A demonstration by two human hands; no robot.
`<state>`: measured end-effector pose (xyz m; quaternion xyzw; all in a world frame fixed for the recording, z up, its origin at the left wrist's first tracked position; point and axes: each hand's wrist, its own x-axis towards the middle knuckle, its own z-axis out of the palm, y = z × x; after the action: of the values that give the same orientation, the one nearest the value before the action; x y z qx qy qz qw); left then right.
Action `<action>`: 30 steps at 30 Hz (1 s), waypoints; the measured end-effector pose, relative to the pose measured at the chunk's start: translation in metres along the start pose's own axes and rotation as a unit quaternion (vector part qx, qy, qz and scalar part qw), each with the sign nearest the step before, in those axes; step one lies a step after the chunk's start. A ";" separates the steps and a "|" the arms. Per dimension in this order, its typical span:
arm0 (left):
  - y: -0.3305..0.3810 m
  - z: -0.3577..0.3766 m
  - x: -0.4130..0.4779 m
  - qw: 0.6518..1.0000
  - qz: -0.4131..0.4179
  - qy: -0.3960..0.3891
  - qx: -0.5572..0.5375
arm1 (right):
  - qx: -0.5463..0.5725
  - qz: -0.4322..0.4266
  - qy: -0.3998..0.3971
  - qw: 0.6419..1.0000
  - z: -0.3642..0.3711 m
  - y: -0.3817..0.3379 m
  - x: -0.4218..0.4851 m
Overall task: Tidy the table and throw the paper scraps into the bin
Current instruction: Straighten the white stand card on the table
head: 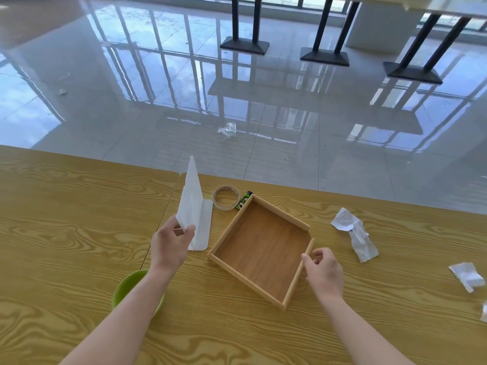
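My left hand (170,246) pinches a white sheet of paper (193,206), lifting one end off the wooden table (66,206) while its folded lower edge still rests there. My right hand (322,272) hovers at the right rim of an empty wooden tray (286,293), fingers curled and apart, holding nothing. Crumpled paper scraps lie right of the tray: a large one (354,234), a smaller one (466,276) and one at the frame's right edge (484,312). No bin is in view.
A roll of clear tape (226,197) and a green-black lighter (243,203) lie just beyond the tray. A green bowl (126,288) sits under my left forearm. On the tiled floor lies a clear plastic scrap (227,129). Black table bases (245,46) stand farther off.
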<state>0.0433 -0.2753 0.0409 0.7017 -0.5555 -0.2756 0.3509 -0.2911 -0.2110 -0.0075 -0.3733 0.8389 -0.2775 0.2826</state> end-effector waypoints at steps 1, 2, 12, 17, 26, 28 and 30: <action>0.000 -0.001 -0.001 1.000 0.000 0.004 -0.005 | -0.010 -0.034 0.000 0.999 -0.002 -0.009 -0.001; 0.000 -0.002 -0.003 1.000 0.002 0.009 -0.013 | -0.012 -0.066 -0.013 0.998 -0.002 -0.021 -0.001; 0.007 0.004 -0.027 0.990 0.002 0.112 -0.089 | 0.066 -0.262 -0.219 0.938 0.041 -0.214 0.006; 0.015 -0.005 -0.029 0.983 0.047 0.141 -0.107 | 0.115 -0.260 -0.288 0.915 0.071 -0.286 0.009; 0.029 -0.017 -0.019 0.981 0.095 0.146 -0.091 | 0.014 -0.309 -0.318 0.896 0.111 -0.302 0.016; 0.027 -0.020 -0.019 0.980 0.104 0.157 -0.061 | 0.014 -0.316 -0.297 0.901 0.116 -0.300 0.016; 0.024 -0.021 -0.019 0.979 0.110 0.170 -0.030 | 0.019 -0.324 -0.283 0.902 0.120 -0.299 0.016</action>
<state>0.0407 -0.2568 0.0727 0.6621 -0.5530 -0.1287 0.4891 -0.0781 -0.4239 0.1080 -0.6820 0.5509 -0.2519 0.4099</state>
